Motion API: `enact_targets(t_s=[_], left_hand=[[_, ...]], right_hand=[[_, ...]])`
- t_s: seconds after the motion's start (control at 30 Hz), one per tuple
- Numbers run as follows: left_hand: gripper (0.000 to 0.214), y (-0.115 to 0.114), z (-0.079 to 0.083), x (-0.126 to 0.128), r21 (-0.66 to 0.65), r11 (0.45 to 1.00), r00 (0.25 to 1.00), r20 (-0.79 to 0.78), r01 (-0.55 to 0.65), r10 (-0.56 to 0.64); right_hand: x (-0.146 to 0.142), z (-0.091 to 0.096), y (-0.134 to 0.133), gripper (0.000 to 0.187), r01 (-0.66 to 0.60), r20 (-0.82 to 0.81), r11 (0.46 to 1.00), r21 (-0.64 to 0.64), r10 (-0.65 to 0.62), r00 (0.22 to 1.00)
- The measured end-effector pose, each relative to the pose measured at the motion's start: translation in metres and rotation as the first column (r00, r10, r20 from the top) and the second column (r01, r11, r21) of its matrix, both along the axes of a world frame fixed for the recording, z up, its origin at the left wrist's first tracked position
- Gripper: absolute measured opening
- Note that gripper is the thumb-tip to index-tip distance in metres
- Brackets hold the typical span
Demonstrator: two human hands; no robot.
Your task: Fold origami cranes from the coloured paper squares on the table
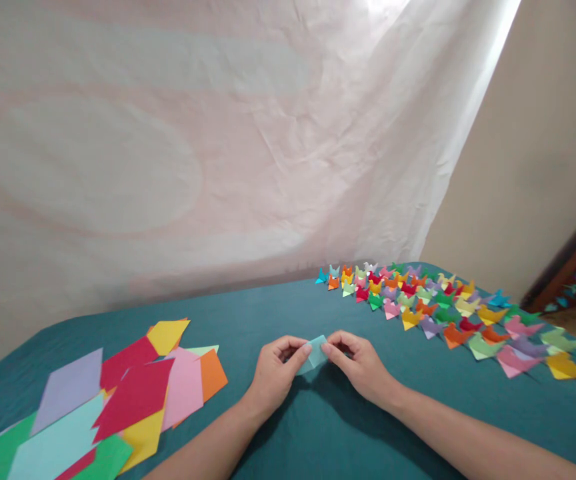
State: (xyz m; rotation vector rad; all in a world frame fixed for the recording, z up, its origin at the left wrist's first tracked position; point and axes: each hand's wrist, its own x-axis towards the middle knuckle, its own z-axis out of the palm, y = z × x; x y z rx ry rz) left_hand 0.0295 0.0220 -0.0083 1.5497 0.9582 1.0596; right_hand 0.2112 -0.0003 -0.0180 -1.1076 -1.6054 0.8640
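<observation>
Between my two hands is a small folded piece of light blue origami paper [314, 357], with a crease showing down its middle. My left hand [281, 367] pinches its left edge between thumb and fingers. On the opposite side, my right hand [358, 363] grips the upper right corner in the same way. The paper is held just above the dark green tablecloth [248, 320], near the front middle. Part of its lower edge and both gripped ends are hidden by my fingers.
Loose coloured paper sheets [138, 393] overlap in a pile on the left. Rows of folded paper birds [411, 318] in many colours stand on the right. A pale cloth [248, 147] hangs behind the table, beside a beige wall [528, 147].
</observation>
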Motion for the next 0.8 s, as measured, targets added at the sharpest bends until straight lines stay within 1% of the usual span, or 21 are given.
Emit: enact_targets(t_s=[0.23,0.43,0.5,0.57,0.67,0.73,0.8], left_hand=[[0.028,-0.0016,0.0021,-0.0009,0.023,1.0,1.0,-0.024,0.004,-0.003],[0.027,-0.0022,0.0019,-0.0023,0.061,0.997,0.996,-0.078,0.054,-0.049],[0.027,-0.0024,0.0021,-0.0018,0.059,0.997,0.995,-0.084,0.053,-0.048],[0.027,-0.0024,0.0025,-0.0009,0.043,0.998,0.996,-0.071,0.048,-0.045],[0.028,-0.0018,0.002,-0.0004,0.042,0.999,0.999,-0.034,0.032,-0.03],[0.027,-0.0011,0.001,-0.001,0.08,0.997,0.999,-0.044,0.011,-0.007],[0.024,-0.0007,0.0005,-0.002,0.144,0.989,0.996,-0.085,-0.013,0.025]], right_hand=[[-0.001,0.0045,-0.0034,0.026,-0.02,0.025,0.999,0.032,0.019,1.0],[-0.0017,0.0072,-0.0053,0.023,-0.017,0.049,0.997,0.074,0.013,0.999],[-0.0019,0.0071,-0.0056,0.023,-0.017,0.06,0.996,0.084,0.012,0.998],[-0.002,0.0065,-0.005,0.024,0.008,0.053,0.996,0.083,-0.012,0.999],[-0.0011,0.0054,-0.0024,0.026,0.089,0.01,0.993,0.076,-0.09,0.996],[0.0,0.0049,-0.0004,0.026,0.127,-0.021,0.99,0.066,-0.125,0.992],[0.001,0.0048,0.0011,0.026,0.137,-0.041,0.989,0.065,-0.134,0.99]])
